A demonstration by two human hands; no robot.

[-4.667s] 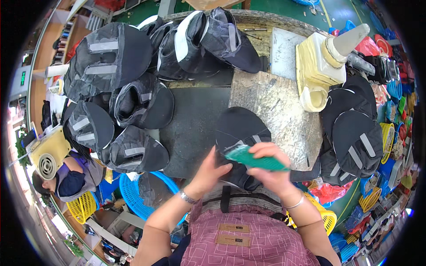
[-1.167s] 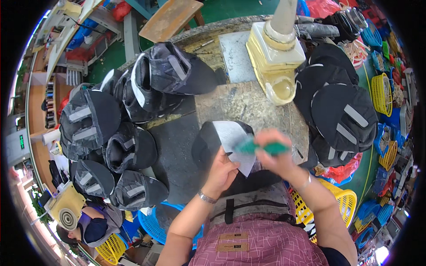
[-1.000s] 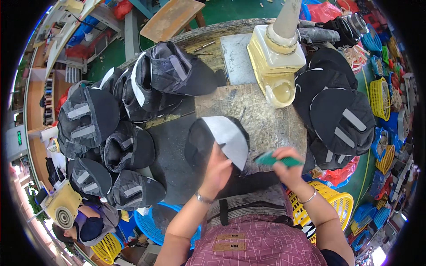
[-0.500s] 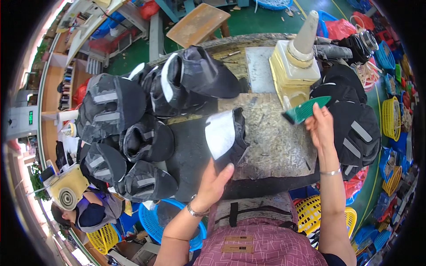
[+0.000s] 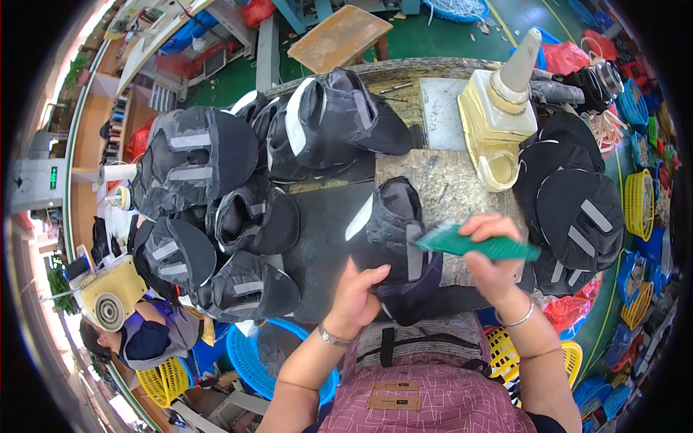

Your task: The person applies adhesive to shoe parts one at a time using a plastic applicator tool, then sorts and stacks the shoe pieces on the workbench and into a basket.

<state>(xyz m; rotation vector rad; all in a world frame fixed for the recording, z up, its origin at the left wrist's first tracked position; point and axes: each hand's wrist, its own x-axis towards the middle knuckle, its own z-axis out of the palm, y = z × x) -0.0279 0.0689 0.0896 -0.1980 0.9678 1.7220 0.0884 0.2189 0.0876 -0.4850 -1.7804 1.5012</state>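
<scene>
My left hand (image 5: pixel 355 292) grips the near left side of a black shoe upper (image 5: pixel 391 231), thumb on top and fingers hidden beneath. The upper has a grey strip and a white lining edge. In my right hand (image 5: pixel 492 252) is a green-handled brush (image 5: pixel 509 250), held almost level and slightly blurred. Its left end is over the upper's right side, beside the grey strip; whether it touches cannot be seen. Behind that hand stands a cream glue pot (image 5: pixel 498 172) with a tall cone on it, on the work board (image 5: pixel 451 206).
Several black shoe uppers (image 5: pixel 198 162) are piled on the left, with more uppers (image 5: pixel 577 209) stacked at the right. A black mat (image 5: pixel 321 224) covers the near bench. Below stand a blue basket (image 5: pixel 242 361) and a yellow basket (image 5: pixel 503 353). A co-worker (image 5: pixel 155 335) is at the lower left.
My right hand has brought the brush down and left from beside the glue pot to the upper. The upper has turned, showing its black outside instead of its white lining.
</scene>
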